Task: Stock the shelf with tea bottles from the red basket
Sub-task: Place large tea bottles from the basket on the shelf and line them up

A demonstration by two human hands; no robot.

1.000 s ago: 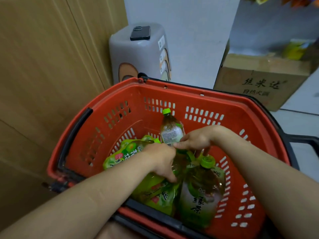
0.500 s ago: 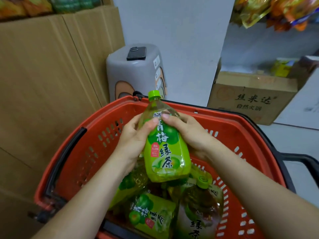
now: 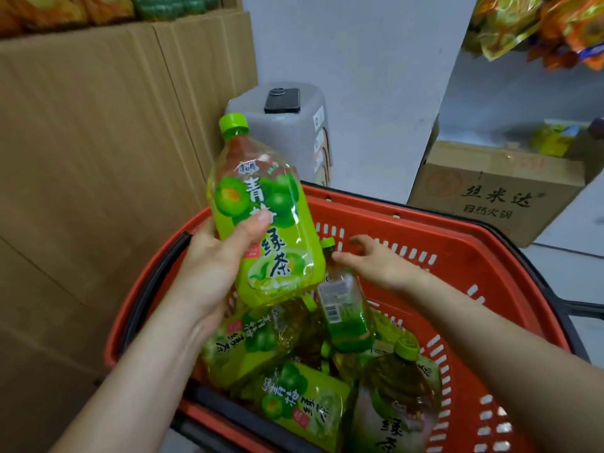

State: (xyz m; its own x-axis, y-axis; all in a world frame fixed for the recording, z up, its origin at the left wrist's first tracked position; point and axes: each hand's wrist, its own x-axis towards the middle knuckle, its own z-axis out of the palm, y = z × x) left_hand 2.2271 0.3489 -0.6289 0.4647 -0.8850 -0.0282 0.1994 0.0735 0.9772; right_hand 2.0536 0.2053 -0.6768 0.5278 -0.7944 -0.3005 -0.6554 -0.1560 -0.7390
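Observation:
My left hand [image 3: 212,266] grips a tea bottle [image 3: 261,214] with a green cap and a lime-green label, held tilted above the left side of the red basket [image 3: 464,253]. Inside the basket lie several more tea bottles [image 3: 346,308], some on their sides. My right hand [image 3: 376,259] hovers with relaxed fingers over the basket, just right of the held bottle and above the green cap of a bottle below. It holds nothing.
Brown cardboard panels [image 3: 98,158] rise on the left. A grey bin [image 3: 294,138] with a black phone [image 3: 282,100] on top stands behind the basket. A printed carton [image 3: 496,194] sits at the right, snack bags [image 3: 539,27] hanging above it.
Both hands lifted a bottle out of the basket. Now my right hand has let go and dropped toward the basket, while my left hand alone carries the bottle up and to the left.

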